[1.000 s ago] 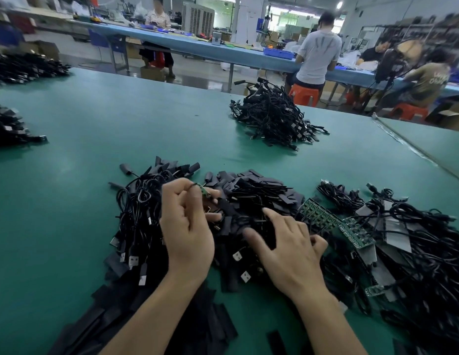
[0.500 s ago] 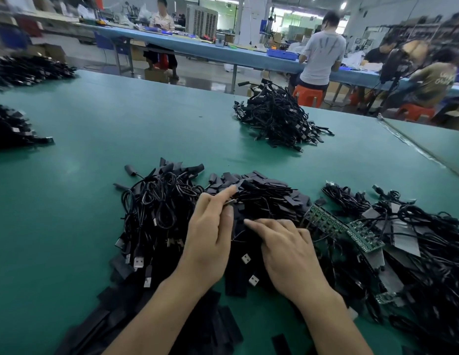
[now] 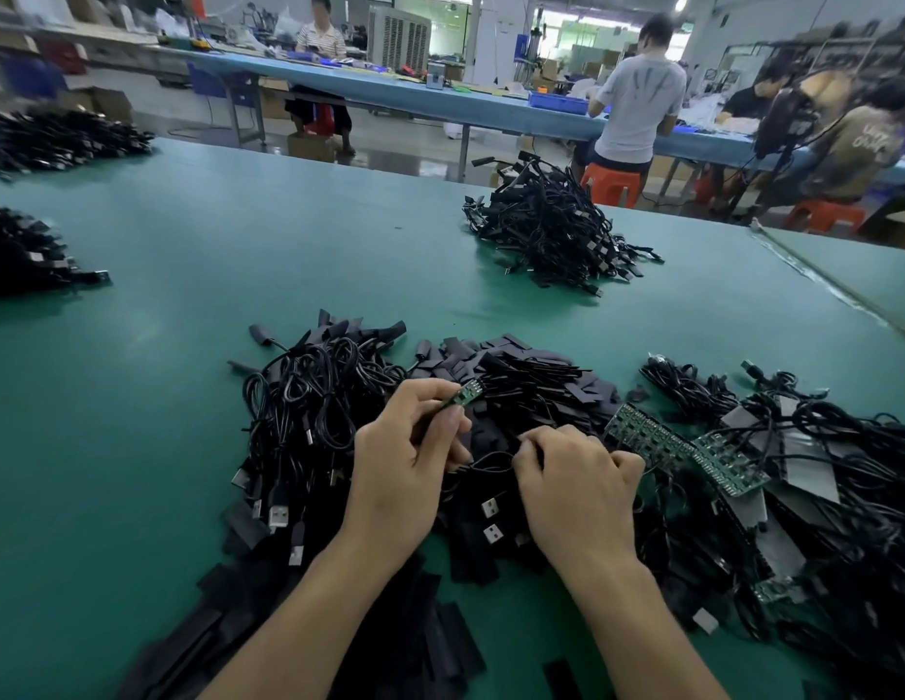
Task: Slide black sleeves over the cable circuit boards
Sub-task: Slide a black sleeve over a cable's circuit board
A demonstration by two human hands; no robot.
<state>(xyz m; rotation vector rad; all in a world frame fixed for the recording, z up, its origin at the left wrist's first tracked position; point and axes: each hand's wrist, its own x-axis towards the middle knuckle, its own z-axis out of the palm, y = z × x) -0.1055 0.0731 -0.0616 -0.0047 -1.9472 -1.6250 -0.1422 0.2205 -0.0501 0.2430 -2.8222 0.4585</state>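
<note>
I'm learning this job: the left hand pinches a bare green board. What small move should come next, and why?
Probably the right hand should lift one black sleeve from the sleeve pile under its curled fingers and bring it to the circuit board. The left hand holds that board raised and bare; whether the right already holds a sleeve is hidden.

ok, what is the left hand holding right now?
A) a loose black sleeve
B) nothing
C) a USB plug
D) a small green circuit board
D: the left hand pinches a small green circuit board at its fingertips, raised over the cable pile.
</note>
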